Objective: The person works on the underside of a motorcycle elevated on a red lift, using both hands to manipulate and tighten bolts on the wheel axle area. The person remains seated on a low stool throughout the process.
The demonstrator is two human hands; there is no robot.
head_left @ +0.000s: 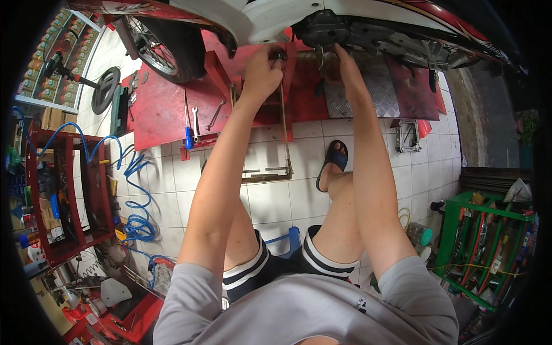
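Observation:
Under the motorcycle [259,17] my left hand [264,72] is closed round the dark end of a horizontal threaded rod [306,56]. My right hand [343,69] is at the rod's other end, by a round metal piece [322,56] below the dark engine casing [319,30]; what its fingers grip is partly hidden. A red metal bracket [216,75] stands beside my left hand on the red lift platform [158,103]. Two wrenches [195,123] and a blue-handled screwdriver [188,136] lie on the platform, left of my forearm.
A red tool cart [39,190] and coiled blue hose [138,227] are at the left. A green rack [460,230] holds tools at the right. A metal frame [264,176] lies below my hands. A small stand [407,138] sits right of my right forearm.

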